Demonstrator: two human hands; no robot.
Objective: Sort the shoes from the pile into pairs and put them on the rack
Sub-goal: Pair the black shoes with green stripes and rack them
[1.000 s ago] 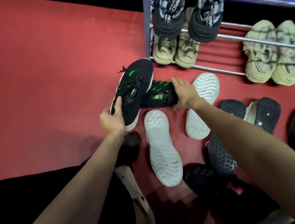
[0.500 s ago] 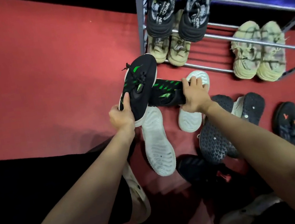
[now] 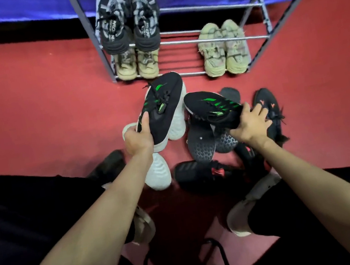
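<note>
My left hand grips the heel of a black shoe with green stripes, toe pointing toward the metal rack. My right hand holds the matching black-and-green shoe by its heel, lifted above the pile. On the floor below lie white shoes sole up, dark shoes sole up, a black shoe with orange marks and a black shoe with red trim. The rack holds a black-and-grey pair, a beige pair below it and a pale green pair.
Red carpet covers the floor. A blue cloth runs behind the rack. My feet in light slippers stand near the pile. Bare rack bars show between the beige pair and the pale green pair.
My right hand has lifted the second black-and-green shoe off the floor and moved it right. The left shoe stays held. The view has tilted up toward the rack.
</note>
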